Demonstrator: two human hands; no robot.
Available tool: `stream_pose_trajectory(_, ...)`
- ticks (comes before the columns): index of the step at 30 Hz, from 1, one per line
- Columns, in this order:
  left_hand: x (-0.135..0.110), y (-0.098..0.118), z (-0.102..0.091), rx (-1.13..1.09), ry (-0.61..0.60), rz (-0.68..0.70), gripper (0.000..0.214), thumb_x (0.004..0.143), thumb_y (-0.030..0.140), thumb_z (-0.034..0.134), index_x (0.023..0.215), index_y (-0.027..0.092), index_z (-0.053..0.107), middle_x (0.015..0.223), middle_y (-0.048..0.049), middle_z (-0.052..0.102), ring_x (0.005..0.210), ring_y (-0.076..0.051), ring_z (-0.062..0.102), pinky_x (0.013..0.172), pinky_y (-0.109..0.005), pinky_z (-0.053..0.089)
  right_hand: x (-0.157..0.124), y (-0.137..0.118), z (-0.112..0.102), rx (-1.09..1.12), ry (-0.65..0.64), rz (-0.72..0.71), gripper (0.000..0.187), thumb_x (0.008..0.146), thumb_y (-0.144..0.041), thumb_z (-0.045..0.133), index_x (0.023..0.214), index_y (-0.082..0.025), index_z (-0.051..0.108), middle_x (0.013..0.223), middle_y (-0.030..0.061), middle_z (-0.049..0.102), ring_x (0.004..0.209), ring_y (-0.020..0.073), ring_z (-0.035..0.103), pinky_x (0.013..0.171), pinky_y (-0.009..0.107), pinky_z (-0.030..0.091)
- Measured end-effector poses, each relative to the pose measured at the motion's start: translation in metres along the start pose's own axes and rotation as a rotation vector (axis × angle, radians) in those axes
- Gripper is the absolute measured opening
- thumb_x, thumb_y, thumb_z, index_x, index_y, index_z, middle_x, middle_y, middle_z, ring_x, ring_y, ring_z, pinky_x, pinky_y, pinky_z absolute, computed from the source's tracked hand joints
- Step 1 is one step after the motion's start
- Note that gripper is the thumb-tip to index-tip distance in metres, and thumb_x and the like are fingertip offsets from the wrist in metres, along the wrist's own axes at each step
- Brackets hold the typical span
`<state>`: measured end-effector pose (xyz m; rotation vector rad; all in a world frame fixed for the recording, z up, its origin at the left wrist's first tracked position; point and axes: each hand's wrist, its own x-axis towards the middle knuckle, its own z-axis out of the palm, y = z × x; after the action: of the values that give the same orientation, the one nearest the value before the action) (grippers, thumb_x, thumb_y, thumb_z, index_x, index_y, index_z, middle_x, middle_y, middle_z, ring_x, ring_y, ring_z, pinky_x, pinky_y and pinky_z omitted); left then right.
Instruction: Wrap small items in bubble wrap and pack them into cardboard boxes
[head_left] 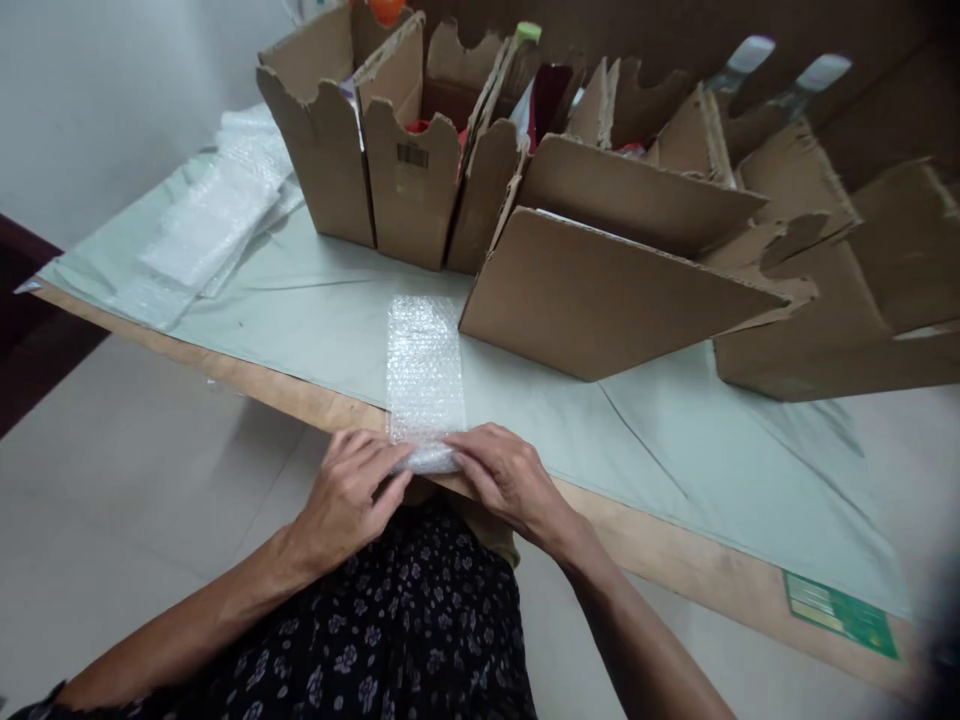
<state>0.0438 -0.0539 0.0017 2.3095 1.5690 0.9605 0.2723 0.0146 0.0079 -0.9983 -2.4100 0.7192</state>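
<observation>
A strip of bubble wrap lies on the cloth-covered table, running from the front edge toward the boxes. Its near end is rolled or folded into a thick band at the table's edge. My left hand grips the left end of that band, fingers on top and thumb at the near side. At the right end, my right hand holds it the same way, with fingers and thumb closed on the plastic. Whether anything is wrapped inside the roll cannot be made out.
Several cardboard boxes with cut-down edges stand along the back, holding bottles and other items. More bubble wrap sheets lie in a pile at the left. A green card is on the wooden edge at the right. A pale green cloth covers the table.
</observation>
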Motion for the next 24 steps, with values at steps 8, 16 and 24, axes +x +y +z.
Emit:
stream_pose_trajectory(8,0.020,-0.022,0.011,0.048,-0.031,-0.148,0.025,0.097,0.024,0.059,0.121,0.019,0.066,0.103,-0.0091,0.072,0.094,-0.026,0.069,0.084,-0.043,0.057,-0.003,0.002,0.007,-0.292,0.118,-0.112,0.028,0.100,-0.028,0.060,0.126,-0.023,0.067,0.132,0.0117,0.071,0.123,0.0299,0.062,0.095,0.048,0.051)
stream_pose_trajectory(16,0.009,-0.011,-0.001,-0.045,-0.038,-0.008,0.025,0.098,0.020,0.060,0.122,0.021,0.065,0.101,-0.0054,0.075,0.094,-0.024,0.065,0.086,-0.042,0.051,0.005,-0.002,-0.002,-0.084,0.005,-0.021,0.027,0.104,-0.028,0.054,0.125,-0.025,0.070,0.111,0.0058,0.078,0.109,0.0241,0.068,0.095,0.044,0.051)
stream_pose_trajectory(24,0.033,-0.031,0.006,0.075,0.004,-0.114,0.026,0.100,0.030,0.058,0.120,0.017,0.068,0.104,-0.0116,0.071,0.098,-0.028,0.064,0.089,-0.048,0.054,0.008,0.001,0.005,-0.341,0.063,-0.113,0.027,0.102,-0.027,0.057,0.126,-0.023,0.066,0.135,0.0123,0.069,0.125,0.0302,0.059,0.099,0.049,0.047)
